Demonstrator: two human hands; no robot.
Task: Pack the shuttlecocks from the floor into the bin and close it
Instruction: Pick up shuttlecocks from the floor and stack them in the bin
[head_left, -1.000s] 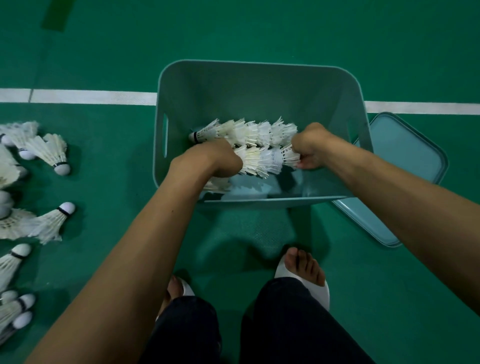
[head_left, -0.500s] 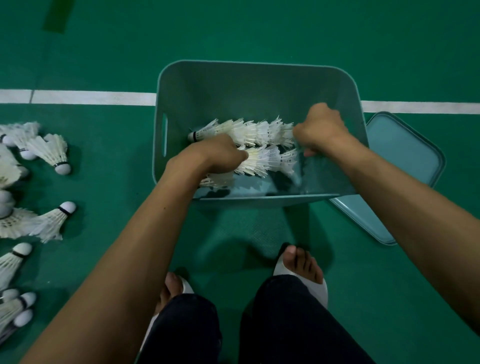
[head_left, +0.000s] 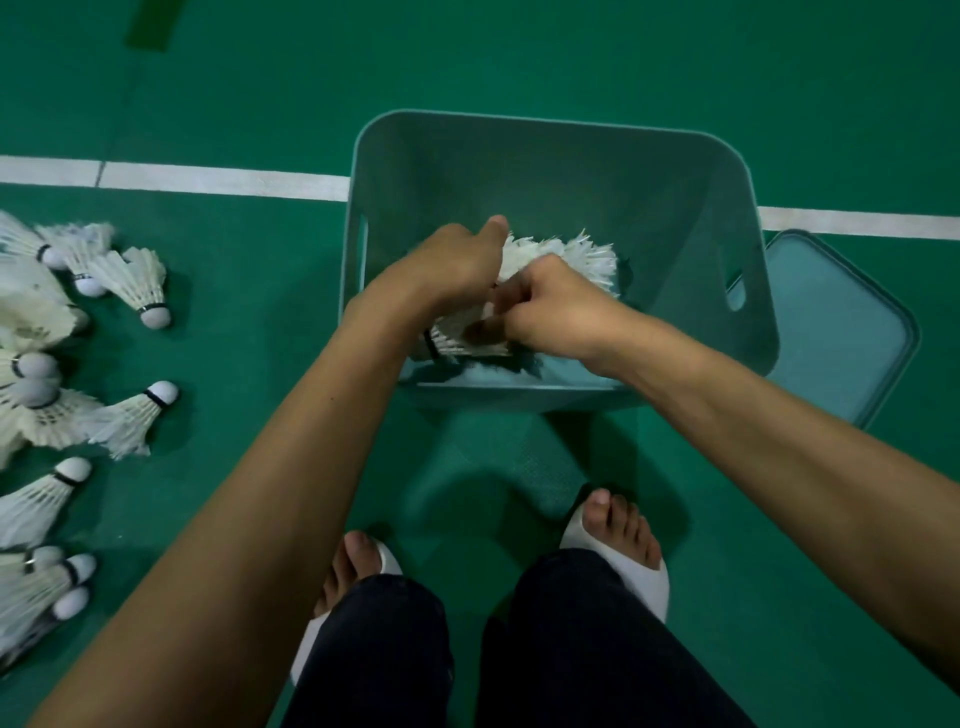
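A teal plastic bin (head_left: 545, 150) stands open on the green floor. Inside it lie stacked rows of white feather shuttlecocks (head_left: 582, 257). Both my hands are down in the bin, close together over the stacks. My left hand (head_left: 457, 265) presses on the stack from the left with its thumb stretched out. My right hand (head_left: 550, 312) is closed on the near stack, whose black-banded end (head_left: 434, 343) shows below my left wrist. Several loose shuttlecocks (head_left: 130, 283) lie on the floor at the left.
The bin's teal lid (head_left: 841, 332) lies flat on the floor to the right of the bin. A white court line (head_left: 208, 179) runs behind. My feet in white slippers (head_left: 618, 545) stand just in front of the bin.
The bin sits further right in view. My right hand has come in from the right end of the stacks toward my left hand, and the stacks now lie bunched under both hands.
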